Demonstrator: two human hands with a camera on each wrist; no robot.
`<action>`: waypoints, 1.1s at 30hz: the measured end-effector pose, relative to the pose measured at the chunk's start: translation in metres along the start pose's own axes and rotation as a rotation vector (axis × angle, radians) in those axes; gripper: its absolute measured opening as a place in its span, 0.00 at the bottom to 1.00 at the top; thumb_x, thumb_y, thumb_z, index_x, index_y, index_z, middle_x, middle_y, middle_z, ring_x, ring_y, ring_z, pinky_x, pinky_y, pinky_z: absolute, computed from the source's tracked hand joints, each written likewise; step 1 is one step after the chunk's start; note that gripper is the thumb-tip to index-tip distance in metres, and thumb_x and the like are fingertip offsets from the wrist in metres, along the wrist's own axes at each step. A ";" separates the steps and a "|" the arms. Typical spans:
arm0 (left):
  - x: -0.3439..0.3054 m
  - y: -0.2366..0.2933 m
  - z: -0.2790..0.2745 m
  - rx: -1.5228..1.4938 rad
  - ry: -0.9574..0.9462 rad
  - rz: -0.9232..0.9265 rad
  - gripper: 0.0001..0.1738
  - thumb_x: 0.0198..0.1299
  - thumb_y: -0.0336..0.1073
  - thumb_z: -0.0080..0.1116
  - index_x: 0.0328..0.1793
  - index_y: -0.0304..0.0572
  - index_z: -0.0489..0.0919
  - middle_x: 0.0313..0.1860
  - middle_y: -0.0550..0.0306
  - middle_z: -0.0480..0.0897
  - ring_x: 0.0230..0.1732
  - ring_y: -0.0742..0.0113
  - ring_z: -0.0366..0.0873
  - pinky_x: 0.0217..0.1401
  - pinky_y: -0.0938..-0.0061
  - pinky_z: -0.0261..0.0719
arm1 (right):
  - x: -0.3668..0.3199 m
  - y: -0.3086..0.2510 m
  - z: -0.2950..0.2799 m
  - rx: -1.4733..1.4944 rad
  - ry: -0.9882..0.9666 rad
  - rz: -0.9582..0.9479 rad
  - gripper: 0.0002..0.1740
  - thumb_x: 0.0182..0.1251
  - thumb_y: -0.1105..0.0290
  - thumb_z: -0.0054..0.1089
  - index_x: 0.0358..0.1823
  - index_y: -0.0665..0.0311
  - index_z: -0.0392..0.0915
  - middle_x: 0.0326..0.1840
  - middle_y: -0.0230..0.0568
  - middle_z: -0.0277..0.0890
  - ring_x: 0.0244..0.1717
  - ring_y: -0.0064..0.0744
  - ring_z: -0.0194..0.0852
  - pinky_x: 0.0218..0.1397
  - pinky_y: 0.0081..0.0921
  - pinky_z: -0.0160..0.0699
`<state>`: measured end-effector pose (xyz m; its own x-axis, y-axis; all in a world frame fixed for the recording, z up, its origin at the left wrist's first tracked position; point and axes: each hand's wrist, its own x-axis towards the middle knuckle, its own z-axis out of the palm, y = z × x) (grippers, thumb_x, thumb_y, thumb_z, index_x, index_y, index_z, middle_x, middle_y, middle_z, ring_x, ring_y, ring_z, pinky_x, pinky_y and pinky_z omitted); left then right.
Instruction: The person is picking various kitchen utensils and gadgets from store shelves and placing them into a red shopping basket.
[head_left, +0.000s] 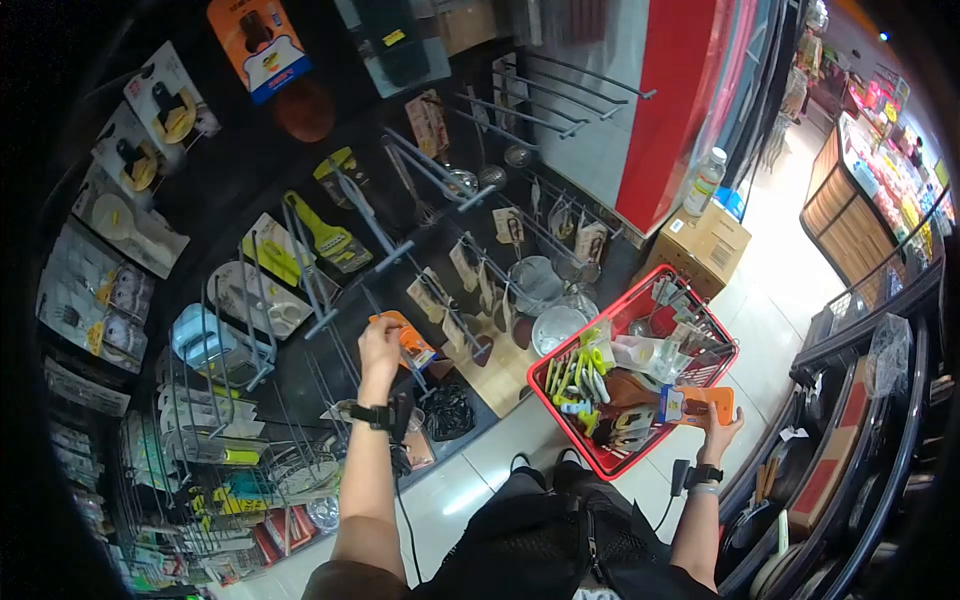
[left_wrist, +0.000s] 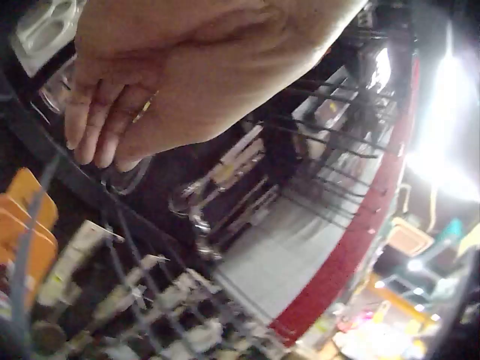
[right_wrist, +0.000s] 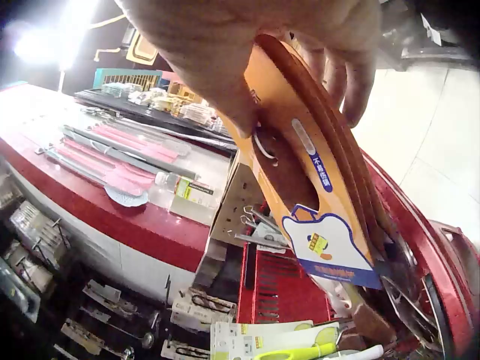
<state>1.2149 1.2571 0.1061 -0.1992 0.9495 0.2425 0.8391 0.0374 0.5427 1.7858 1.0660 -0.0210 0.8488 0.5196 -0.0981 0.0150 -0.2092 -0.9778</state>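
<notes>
My right hand [head_left: 722, 435] grips the top of several orange-carded packs of wooden utensils [right_wrist: 326, 240], held together in a stack. The stack is over the edge of a red shopping basket [head_left: 570, 428], and its lower ends reach among the goods inside. At the wall rack, my left hand [head_left: 378, 350] is raised beside a similar orange card [head_left: 415, 345]. Its fingers lie close together near a wire display hook [left_wrist: 124, 180], with nothing visible between them. Orange cards [left_wrist: 34, 259] hang below and left of that hand in the left wrist view.
Long metal hooks [head_left: 395, 255] jut out from the dark wall, carrying carded kitchen tools. Green-handled packages [head_left: 570, 385] fill part of the basket. A cardboard box [head_left: 700, 245] with a bottle [head_left: 706, 180] on it stands behind. Shelves of pans [head_left: 830, 500] line the right side.
</notes>
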 end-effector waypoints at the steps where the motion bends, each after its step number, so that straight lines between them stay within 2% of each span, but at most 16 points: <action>1: 0.003 -0.020 0.000 0.107 0.003 0.005 0.09 0.47 0.24 0.56 0.38 0.34 0.79 0.35 0.42 0.81 0.40 0.46 0.79 0.42 0.59 0.76 | 0.000 0.001 0.002 0.063 -0.054 0.020 0.38 0.58 0.63 0.65 0.64 0.64 0.53 0.53 0.44 0.66 0.53 0.33 0.68 0.54 0.28 0.70; 3: 0.010 -0.049 0.007 0.254 -0.037 -0.010 0.13 0.45 0.24 0.59 0.41 0.34 0.80 0.37 0.39 0.81 0.42 0.45 0.79 0.45 0.60 0.77 | -0.004 -0.010 0.003 0.065 -0.079 0.052 0.39 0.58 0.62 0.65 0.65 0.63 0.52 0.56 0.44 0.63 0.55 0.33 0.66 0.56 0.28 0.68; 6: 0.015 -0.072 0.021 0.321 -0.336 -0.223 0.23 0.37 0.30 0.68 0.45 0.37 0.80 0.42 0.40 0.81 0.44 0.46 0.79 0.50 0.61 0.77 | -0.015 -0.023 0.008 0.042 0.011 0.088 0.41 0.59 0.60 0.63 0.68 0.62 0.49 0.59 0.47 0.62 0.58 0.36 0.64 0.59 0.30 0.66; 8: 0.018 -0.089 0.033 0.274 -0.355 -0.167 0.22 0.37 0.33 0.68 0.43 0.38 0.81 0.42 0.41 0.81 0.44 0.46 0.79 0.49 0.62 0.77 | -0.021 -0.024 0.006 -0.133 0.195 -0.093 0.41 0.62 0.59 0.60 0.70 0.62 0.48 0.62 0.50 0.60 0.62 0.40 0.61 0.62 0.33 0.63; 9: 0.019 -0.094 0.038 0.226 -0.370 -0.110 0.21 0.37 0.36 0.69 0.41 0.39 0.82 0.41 0.43 0.81 0.43 0.47 0.79 0.48 0.63 0.77 | -0.019 -0.018 0.004 -0.140 0.210 -0.090 0.41 0.62 0.59 0.60 0.70 0.62 0.48 0.62 0.50 0.60 0.62 0.40 0.61 0.62 0.33 0.63; 10: 0.019 -0.099 0.044 0.285 -0.337 -0.075 0.14 0.39 0.39 0.67 0.33 0.41 0.84 0.34 0.46 0.82 0.38 0.51 0.81 0.43 0.64 0.78 | -0.016 -0.010 0.003 -0.174 0.187 -0.190 0.38 0.63 0.58 0.59 0.69 0.64 0.51 0.64 0.51 0.59 0.63 0.41 0.59 0.64 0.33 0.61; 11: 0.019 -0.102 0.046 0.277 -0.356 -0.055 0.14 0.39 0.39 0.67 0.33 0.41 0.84 0.34 0.46 0.82 0.38 0.51 0.81 0.43 0.64 0.78 | -0.010 0.004 -0.002 -0.213 0.168 -0.289 0.36 0.64 0.58 0.57 0.68 0.65 0.53 0.65 0.51 0.58 0.65 0.42 0.56 0.65 0.34 0.59; 13: 0.014 -0.105 0.050 0.172 -0.312 -0.029 0.10 0.41 0.39 0.65 0.26 0.41 0.83 0.25 0.46 0.81 0.31 0.53 0.81 0.35 0.65 0.77 | -0.008 0.001 -0.008 -0.149 -0.022 -0.173 0.31 0.66 0.59 0.54 0.65 0.70 0.59 0.66 0.50 0.58 0.66 0.42 0.58 0.67 0.31 0.57; 15: 0.003 -0.095 0.051 0.169 -0.272 0.028 0.07 0.43 0.37 0.64 0.22 0.42 0.83 0.20 0.48 0.79 0.26 0.54 0.80 0.31 0.65 0.75 | 0.003 0.023 -0.012 -0.073 0.016 -0.147 0.33 0.64 0.58 0.57 0.66 0.66 0.59 0.64 0.51 0.60 0.62 0.42 0.63 0.64 0.31 0.61; 19: -0.028 -0.074 0.043 0.094 -0.342 -0.095 0.06 0.47 0.33 0.61 0.26 0.39 0.84 0.19 0.49 0.80 0.23 0.60 0.81 0.29 0.68 0.76 | -0.022 -0.001 -0.012 -0.042 0.083 -0.048 0.39 0.59 0.55 0.63 0.66 0.64 0.57 0.62 0.52 0.60 0.58 0.44 0.64 0.59 0.35 0.66; 21: -0.045 -0.071 0.047 -0.062 -0.313 -0.200 0.06 0.48 0.31 0.60 0.26 0.36 0.84 0.19 0.52 0.82 0.23 0.68 0.81 0.29 0.72 0.76 | -0.030 -0.002 -0.014 -0.037 0.090 -0.037 0.38 0.58 0.55 0.63 0.66 0.63 0.57 0.62 0.51 0.60 0.58 0.43 0.64 0.59 0.35 0.66; 23: -0.062 -0.071 0.046 -0.114 -0.346 -0.188 0.06 0.49 0.31 0.60 0.29 0.36 0.84 0.19 0.53 0.82 0.23 0.70 0.80 0.29 0.74 0.75 | -0.038 0.001 -0.015 0.003 0.071 -0.002 0.37 0.59 0.54 0.61 0.66 0.63 0.58 0.62 0.51 0.60 0.57 0.42 0.64 0.58 0.35 0.66; 25: -0.079 -0.063 0.045 -0.152 -0.305 -0.188 0.07 0.50 0.30 0.61 0.30 0.32 0.84 0.16 0.61 0.79 0.19 0.78 0.73 0.24 0.79 0.71 | -0.047 -0.004 -0.015 -0.013 0.075 0.008 0.36 0.61 0.52 0.58 0.65 0.63 0.58 0.61 0.50 0.60 0.57 0.41 0.65 0.58 0.34 0.66; 29: -0.103 -0.054 0.042 -0.359 -0.325 -0.282 0.08 0.53 0.30 0.61 0.34 0.30 0.83 0.21 0.61 0.81 0.23 0.80 0.74 0.26 0.82 0.71 | -0.050 0.002 -0.023 0.069 0.087 -0.004 0.33 0.66 0.50 0.52 0.63 0.65 0.59 0.60 0.49 0.61 0.57 0.39 0.64 0.60 0.30 0.62; 31: -0.113 -0.056 0.042 -0.367 -0.385 -0.292 0.08 0.53 0.30 0.61 0.34 0.30 0.83 0.20 0.62 0.80 0.23 0.80 0.73 0.26 0.82 0.70 | -0.051 0.005 -0.022 0.195 0.140 0.035 0.32 0.67 0.51 0.49 0.64 0.64 0.57 0.63 0.48 0.58 0.63 0.37 0.57 0.65 0.32 0.55; 33: -0.128 -0.052 0.046 -0.530 -0.390 -0.367 0.07 0.52 0.29 0.62 0.34 0.31 0.84 0.19 0.64 0.78 0.22 0.80 0.71 0.26 0.82 0.68 | -0.052 0.011 -0.022 0.256 0.204 0.036 0.31 0.66 0.51 0.50 0.61 0.67 0.59 0.59 0.47 0.60 0.57 0.36 0.62 0.60 0.30 0.61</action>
<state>1.2198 1.1475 0.0095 -0.1430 0.9501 -0.2774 0.3772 0.3114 0.8722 1.7537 1.0184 -0.0221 0.9353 0.3332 -0.1193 -0.1280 0.0040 -0.9918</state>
